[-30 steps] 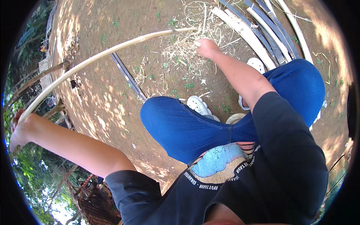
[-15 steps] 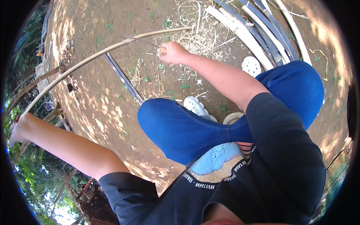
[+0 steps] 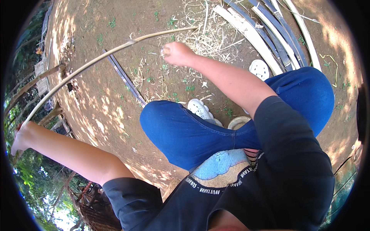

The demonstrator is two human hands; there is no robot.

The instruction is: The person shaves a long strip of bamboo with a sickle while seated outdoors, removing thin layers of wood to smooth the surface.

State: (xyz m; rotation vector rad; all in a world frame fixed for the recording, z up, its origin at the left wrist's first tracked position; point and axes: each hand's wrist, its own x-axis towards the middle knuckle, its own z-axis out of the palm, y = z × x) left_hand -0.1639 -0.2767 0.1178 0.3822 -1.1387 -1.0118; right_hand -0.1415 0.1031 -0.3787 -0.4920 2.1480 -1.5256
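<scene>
A long pale strip [image 3: 92,62], which looks like split bamboo, arches from the far left to the shavings at the top middle. My left hand [image 3: 22,138] is closed round its near end at the left rim; the fingers are partly hidden. In my right hand [image 3: 179,54] is a knife [image 3: 166,51], gripped by its light wooden handle. Its thin blade is blurred and reaches left toward the strip, where a small raised curl or notch [image 3: 132,40] shows. Whether the blade touches the strip, I cannot tell.
Curly shavings [image 3: 208,42] lie on the dirt beyond my right hand. Several long split strips [image 3: 246,29], pale and dark, rest at the upper right. A dark strip [image 3: 123,77] lies by my left knee. White clogs [image 3: 198,107] are on my feet. Branches [image 3: 34,84] stand at the left.
My left hand and the strip's near end have dropped slightly. The strip now bends more sharply near the blade, and the blade tip no longer shows past it. My right hand has barely moved.
</scene>
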